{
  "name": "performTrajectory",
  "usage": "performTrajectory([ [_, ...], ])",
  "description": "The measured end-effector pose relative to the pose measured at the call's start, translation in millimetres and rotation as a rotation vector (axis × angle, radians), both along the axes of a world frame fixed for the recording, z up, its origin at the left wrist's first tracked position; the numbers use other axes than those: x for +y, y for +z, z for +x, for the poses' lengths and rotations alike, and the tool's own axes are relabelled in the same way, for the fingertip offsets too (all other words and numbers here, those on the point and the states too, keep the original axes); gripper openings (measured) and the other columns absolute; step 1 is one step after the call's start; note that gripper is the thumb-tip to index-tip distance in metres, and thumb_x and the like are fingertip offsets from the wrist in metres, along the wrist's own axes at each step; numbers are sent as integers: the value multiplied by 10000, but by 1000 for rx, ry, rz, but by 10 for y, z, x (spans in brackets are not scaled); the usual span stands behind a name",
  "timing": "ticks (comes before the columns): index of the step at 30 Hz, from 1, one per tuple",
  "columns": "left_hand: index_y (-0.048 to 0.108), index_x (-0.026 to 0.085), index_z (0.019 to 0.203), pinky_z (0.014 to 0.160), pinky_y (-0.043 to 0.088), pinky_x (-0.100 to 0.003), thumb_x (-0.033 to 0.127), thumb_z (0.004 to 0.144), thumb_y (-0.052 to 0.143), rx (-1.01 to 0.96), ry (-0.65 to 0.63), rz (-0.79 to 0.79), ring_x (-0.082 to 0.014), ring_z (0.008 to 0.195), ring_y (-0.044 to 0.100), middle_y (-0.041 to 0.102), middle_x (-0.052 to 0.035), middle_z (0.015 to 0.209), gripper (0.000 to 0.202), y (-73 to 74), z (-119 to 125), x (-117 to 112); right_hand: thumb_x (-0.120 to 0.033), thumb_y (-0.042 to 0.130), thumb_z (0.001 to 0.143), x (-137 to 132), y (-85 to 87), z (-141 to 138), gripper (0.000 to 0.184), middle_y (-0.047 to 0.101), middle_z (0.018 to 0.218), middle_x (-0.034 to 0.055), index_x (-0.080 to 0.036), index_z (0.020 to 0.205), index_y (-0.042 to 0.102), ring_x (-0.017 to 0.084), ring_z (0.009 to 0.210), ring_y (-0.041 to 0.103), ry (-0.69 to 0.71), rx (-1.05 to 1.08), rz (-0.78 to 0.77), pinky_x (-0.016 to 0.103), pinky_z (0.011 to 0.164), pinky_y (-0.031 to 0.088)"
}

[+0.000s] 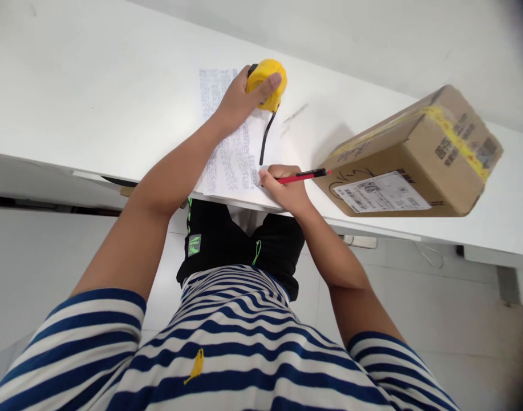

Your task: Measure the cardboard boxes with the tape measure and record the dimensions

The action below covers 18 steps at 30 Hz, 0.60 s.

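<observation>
Up top, centre of frame: left hand [238,101] clamped over a yellow tape measure [267,80], fingers closed around the case, thumb laid across its top, pressing it onto a sheet [231,157] of dense small print. Trailing from the tape measure toward mid-frame, a black strap [266,137], lying across the sheet.

Just below, at centre: right hand [287,189] resting on the sheet's lower right edge, fingers pinched shut on a red pen [304,176]. Pen's black end pointing right toward a box [419,145], its writing end hidden under the fingers. Pen's end close to the box's near corner; touching or apart, cannot tell.

At right of frame: box of brown cardboard on the white counter [94,97], shadow falling to its left. White label [381,193] with barcodes on the face nearest the camera, yellow strip [458,140] running over the top and down the end, black print beside it.

Between tape measure and box, a thin pale stick [295,113] lying on the counter, too small to name.

Sheet's lower edge flush with the counter's front edge. Below that, black shorts [239,240] with green marks, then a blue-and-white striped shirt [235,354] filling the bottom of the frame, both forearms bare.
</observation>
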<state>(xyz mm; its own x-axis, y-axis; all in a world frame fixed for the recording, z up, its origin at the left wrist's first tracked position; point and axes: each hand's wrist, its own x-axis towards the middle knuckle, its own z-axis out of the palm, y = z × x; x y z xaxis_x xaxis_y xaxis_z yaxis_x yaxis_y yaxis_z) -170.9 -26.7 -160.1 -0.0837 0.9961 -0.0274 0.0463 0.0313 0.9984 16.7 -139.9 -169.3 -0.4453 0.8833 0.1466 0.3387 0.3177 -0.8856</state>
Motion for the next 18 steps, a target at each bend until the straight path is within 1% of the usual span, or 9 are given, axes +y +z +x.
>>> performTrajectory([
  [2,669,314,1045,644,418,-317,653,873,743,31,-3,24,-175,786,639,666,-6,736,387,-23,-1,18,-565,627,936,1,-2,2,578,404,503,-44,-233,521,399,99,527,374,26,0,-1,301,552,329],
  [5,657,318,1025,612,397,-306,670,872,725,55,-6,27,-155,750,616,688,-5,774,390,-61,-5,45,-559,619,943,3,-12,11,570,426,511,-40,-232,527,408,105,540,398,4,-14,19,305,562,325],
  [8,634,282,1009,591,375,-288,674,869,715,-4,-51,126,-118,718,591,700,-5,877,424,-108,-13,76,-552,625,942,6,-16,19,578,397,503,-46,-235,521,388,105,537,379,-7,-18,18,304,559,319],
  [10,626,267,994,582,367,-290,669,866,714,-40,-71,164,-107,685,578,687,-1,853,432,-127,-16,91,-525,622,942,7,-12,21,556,412,513,-44,-233,523,402,103,537,388,-7,1,19,303,561,328],
  [12,635,282,981,580,368,-304,659,856,727,-32,-56,134,-117,663,575,669,9,757,408,-121,-14,90,-492,616,941,7,-6,21,522,440,531,-39,-229,530,429,102,543,405,-15,16,32,303,568,338],
  [14,653,311,985,592,382,-319,646,849,746,-2,-21,64,-142,674,588,654,12,676,374,-89,-8,68,-468,618,936,6,-1,21,505,431,530,-43,-228,530,437,100,540,397,-6,12,34,302,568,338],
  [16,670,326,1018,618,404,-326,634,848,761,18,10,-2,-165,713,611,660,8,665,364,-42,-1,30,-454,619,936,3,2,22,508,404,519,-48,-231,525,422,99,533,378,20,1,19,301,564,333],
  [18,682,332,1059,647,426,-330,627,840,784,19,27,-57,-184,759,630,680,4,692,381,4,4,-8,-453,619,941,2,2,23,525,389,515,-50,-234,520,396,100,531,368,28,-3,5,303,562,329],
])
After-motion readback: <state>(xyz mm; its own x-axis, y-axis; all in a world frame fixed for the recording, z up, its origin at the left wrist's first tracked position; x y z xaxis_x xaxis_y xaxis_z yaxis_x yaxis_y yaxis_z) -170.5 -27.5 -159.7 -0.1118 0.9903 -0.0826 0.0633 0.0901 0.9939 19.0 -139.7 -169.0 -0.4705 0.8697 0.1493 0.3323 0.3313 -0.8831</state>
